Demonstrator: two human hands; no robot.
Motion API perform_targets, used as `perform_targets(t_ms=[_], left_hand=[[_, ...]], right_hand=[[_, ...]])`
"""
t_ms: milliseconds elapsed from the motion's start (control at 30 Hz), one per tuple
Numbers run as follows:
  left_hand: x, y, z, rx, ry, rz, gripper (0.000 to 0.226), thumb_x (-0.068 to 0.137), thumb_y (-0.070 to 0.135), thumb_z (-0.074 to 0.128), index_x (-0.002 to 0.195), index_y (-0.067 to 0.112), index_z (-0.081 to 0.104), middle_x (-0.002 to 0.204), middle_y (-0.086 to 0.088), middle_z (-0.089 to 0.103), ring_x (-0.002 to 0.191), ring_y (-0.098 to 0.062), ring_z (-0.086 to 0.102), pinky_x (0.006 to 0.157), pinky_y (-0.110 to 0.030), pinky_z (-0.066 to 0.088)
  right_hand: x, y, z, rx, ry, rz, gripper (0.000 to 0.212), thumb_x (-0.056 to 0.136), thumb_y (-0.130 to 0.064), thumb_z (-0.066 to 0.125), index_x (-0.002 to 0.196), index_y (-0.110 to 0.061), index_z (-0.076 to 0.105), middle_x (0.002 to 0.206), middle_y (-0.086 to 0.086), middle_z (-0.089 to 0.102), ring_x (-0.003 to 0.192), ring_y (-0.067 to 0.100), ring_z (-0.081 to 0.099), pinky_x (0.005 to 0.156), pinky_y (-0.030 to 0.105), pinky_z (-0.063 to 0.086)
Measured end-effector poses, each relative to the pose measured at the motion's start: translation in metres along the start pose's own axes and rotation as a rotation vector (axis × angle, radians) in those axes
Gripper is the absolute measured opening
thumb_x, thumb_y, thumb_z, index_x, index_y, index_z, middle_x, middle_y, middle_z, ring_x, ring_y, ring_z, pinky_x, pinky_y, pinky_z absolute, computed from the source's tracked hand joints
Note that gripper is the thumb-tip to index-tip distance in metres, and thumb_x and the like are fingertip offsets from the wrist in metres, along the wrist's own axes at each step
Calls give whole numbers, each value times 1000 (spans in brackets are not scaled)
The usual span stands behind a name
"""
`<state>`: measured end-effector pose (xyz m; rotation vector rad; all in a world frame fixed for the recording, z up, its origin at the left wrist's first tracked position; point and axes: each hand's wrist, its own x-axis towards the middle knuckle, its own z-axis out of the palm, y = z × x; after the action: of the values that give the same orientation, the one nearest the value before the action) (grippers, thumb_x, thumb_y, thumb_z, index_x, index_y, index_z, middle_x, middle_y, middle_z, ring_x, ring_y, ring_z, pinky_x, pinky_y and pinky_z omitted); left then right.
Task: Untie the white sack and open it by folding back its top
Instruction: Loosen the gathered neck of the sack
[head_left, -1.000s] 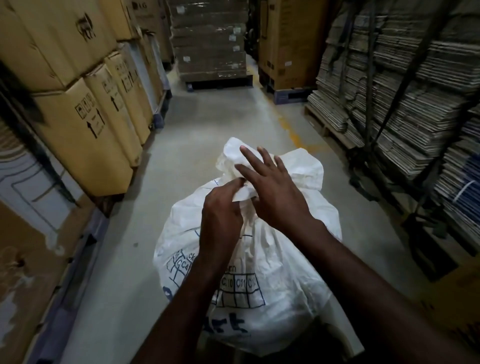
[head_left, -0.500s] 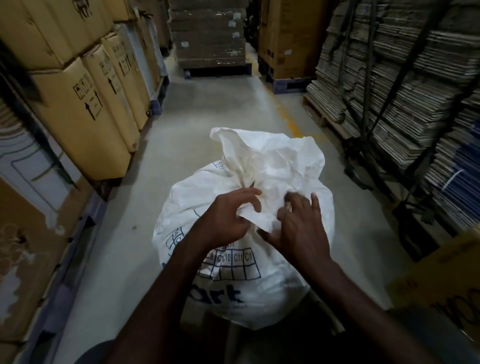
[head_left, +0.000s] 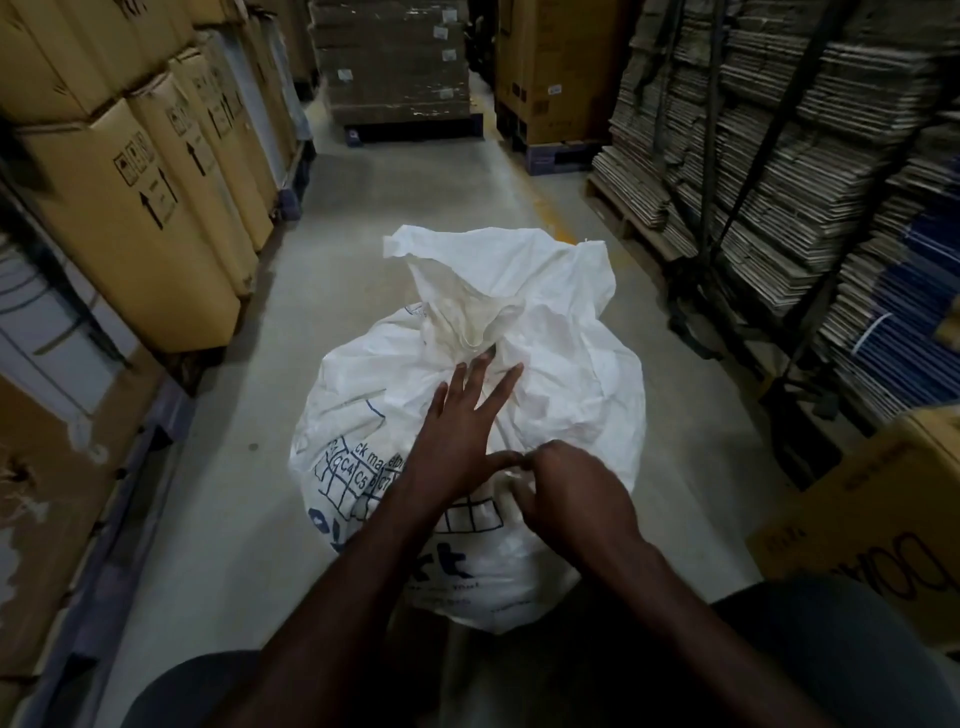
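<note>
We have the white sack (head_left: 467, 415) standing on the floor (head_left: 218, 493) right in front of us, between stacked boxes (head_left: 130, 218) and flat cardboard (head_left: 779, 156). Its crumpled top (head_left: 498, 291) rises just beyond our fingers, leaning away from us. Our left hand (head_left: 457, 441) lies spread on the cloth, fingers straight and pointing up at the gathered neck, so it is the nearer one. Our right hand (head_left: 566, 493) is curled, seemingly pinching a bit of cloth or tie lower down; we cannot tell which.
</note>
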<state>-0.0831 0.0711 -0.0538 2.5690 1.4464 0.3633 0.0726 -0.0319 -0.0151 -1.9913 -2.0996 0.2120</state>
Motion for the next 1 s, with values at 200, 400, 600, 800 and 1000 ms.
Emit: perform_targets(t_ms=[200,400,600,800,1000], left_hand=[[3,-8,12,-4,94,3,118,79,70,80,171,41,11,179,8,-21,167,-38,-7,130,-65,20],[7,-15,11,45,108,-61,120,75,97,47,171,41,-1,176,11,-26,167,-34,-6,132,-62,15],[4,-40,-7,-50,-46,-418,112,76,104,31,163,56,-20,175,13,-31,165,-39,-17,126,-72,-3],[14,-46,-12,-161,-161,-600,128,74,104,17,172,26,-5,181,-7,-6,165,-41,10,133,-57,5],[19,-35,-26,98,-33,-575,83,101,79,38,139,8,58,140,-21,65,128,-39,63,105,-48,46]], right_hand=[[46,-7,-26,126,203,-207,64,85,-10,76,146,-13,54,158,8,48,149,24,41,122,35,36],[91,9,-7,-110,-5,-187,98,93,-31,70,168,-21,8,177,5,0,163,28,-3,130,55,1],[100,49,15,-83,31,-105,68,101,-9,43,163,-35,31,175,-5,17,148,31,39,102,48,53],[77,60,41,-146,-180,100,42,102,-6,44,143,-8,52,170,12,30,121,33,65,90,42,58],[71,41,6,-158,-95,92,13,96,-11,51,104,-12,62,110,12,67,103,36,67,69,34,39]])
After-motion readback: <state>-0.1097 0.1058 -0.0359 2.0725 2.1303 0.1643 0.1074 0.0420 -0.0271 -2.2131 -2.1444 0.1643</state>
